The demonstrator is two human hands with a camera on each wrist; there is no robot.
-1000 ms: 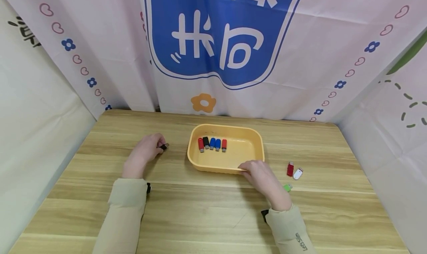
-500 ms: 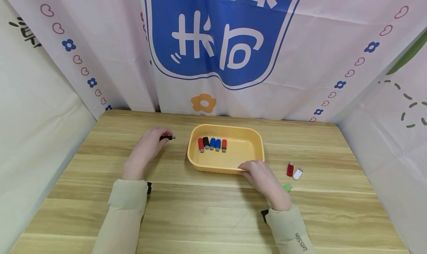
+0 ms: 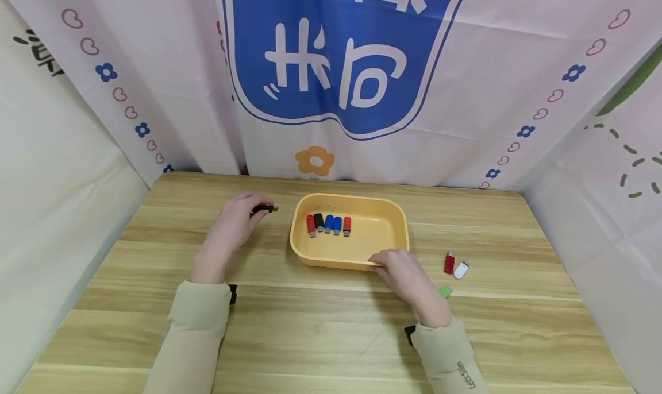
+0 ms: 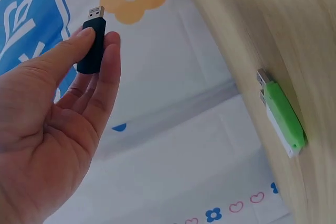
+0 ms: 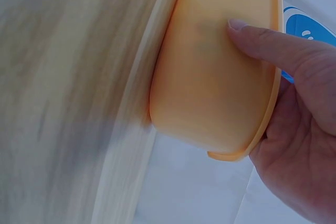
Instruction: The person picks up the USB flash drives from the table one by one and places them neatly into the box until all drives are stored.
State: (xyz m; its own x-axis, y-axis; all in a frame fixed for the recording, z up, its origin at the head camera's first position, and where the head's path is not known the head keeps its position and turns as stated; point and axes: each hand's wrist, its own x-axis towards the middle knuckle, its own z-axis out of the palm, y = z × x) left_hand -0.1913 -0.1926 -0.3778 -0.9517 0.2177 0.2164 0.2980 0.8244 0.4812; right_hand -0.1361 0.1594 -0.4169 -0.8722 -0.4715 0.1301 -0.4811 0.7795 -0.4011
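Observation:
My left hand (image 3: 233, 224) pinches a black USB stick (image 4: 93, 45) between thumb and fingers, metal plug outward. In the head view it is over the table, left of a yellow plastic box (image 3: 385, 231). My right hand (image 3: 405, 276) grips the box's near rim toward its right end; in the right wrist view the thumb (image 5: 262, 40) lies along the outer wall. Inside the box, a red USB stick (image 3: 311, 226), a black one (image 3: 319, 222), two blue ones (image 3: 333, 224) and a red one (image 3: 347, 226) lie in a row toward the left.
On the wooden table (image 3: 320, 331), right of the box, lie a dark red USB stick (image 3: 449, 262), a white one (image 3: 461, 270) and a green one (image 3: 445, 292) partly behind my right wrist. The left wrist view shows a green stick (image 4: 283, 114) beside a white one. A printed curtain (image 3: 196, 95) hangs behind.
My left hand has moved right and away from me with the black USB stick, bringing it closer to the box. The right hand and the box have stayed put.

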